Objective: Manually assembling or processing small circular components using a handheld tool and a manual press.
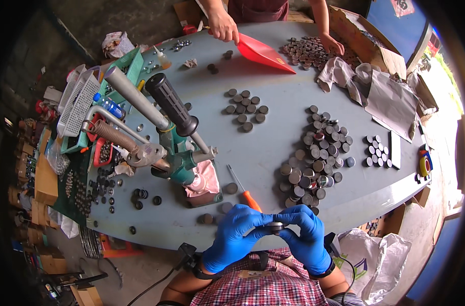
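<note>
I have both hands, left hand (235, 235) and right hand (306, 235), pinched together on one small metal disc (275, 225) at the tabletop's (273, 148) near edge, raised clear for handling.

Straight ahead of the green hand press with its long black-gripped lever (177, 148), toward my right, I have a bare strip of grey table (263, 148) running up the middle. Right of that strip the big heap of round metal caps (316, 158) blocks the way. An orange-handled screwdriver (245, 193) lies just right of the press base, near my hands. Left of the press, scattered black rings (115, 191) crowd the surface.
</note>
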{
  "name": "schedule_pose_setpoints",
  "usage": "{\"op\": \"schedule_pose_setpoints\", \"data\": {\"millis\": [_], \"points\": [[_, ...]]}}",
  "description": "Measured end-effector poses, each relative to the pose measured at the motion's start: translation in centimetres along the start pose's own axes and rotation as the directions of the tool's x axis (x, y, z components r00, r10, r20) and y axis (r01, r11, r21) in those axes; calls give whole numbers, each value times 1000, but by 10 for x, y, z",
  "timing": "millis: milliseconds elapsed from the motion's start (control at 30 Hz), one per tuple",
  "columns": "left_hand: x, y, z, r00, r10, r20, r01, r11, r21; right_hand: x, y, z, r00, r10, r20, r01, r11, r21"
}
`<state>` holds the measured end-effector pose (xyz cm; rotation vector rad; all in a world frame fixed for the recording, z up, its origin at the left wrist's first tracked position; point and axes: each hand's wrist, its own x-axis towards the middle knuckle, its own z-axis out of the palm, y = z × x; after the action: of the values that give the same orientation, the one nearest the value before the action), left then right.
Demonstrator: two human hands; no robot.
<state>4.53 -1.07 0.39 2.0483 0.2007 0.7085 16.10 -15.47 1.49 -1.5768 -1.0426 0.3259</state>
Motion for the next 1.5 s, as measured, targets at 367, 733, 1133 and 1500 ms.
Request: {"op": "schedule_pose_setpoints", "data": {"millis": [367,733,1133,1500], "points": [[-4,5,-5,986,165,37,-165,986,8,-6,-7,-8,990,-106,89,121,976,-182],[1,-5,14,980,-142,141,162,977,-137,-18,52,5,866,453,212,-442,494,749],[-1,-7,2,996,-47,80,16,936,351,-22,57,2,933,265,245,-341,871,355],[-6,-41,5,993,-39,110,-11,905,425,13,57,24,906,362,219,-405,892,199]]}}
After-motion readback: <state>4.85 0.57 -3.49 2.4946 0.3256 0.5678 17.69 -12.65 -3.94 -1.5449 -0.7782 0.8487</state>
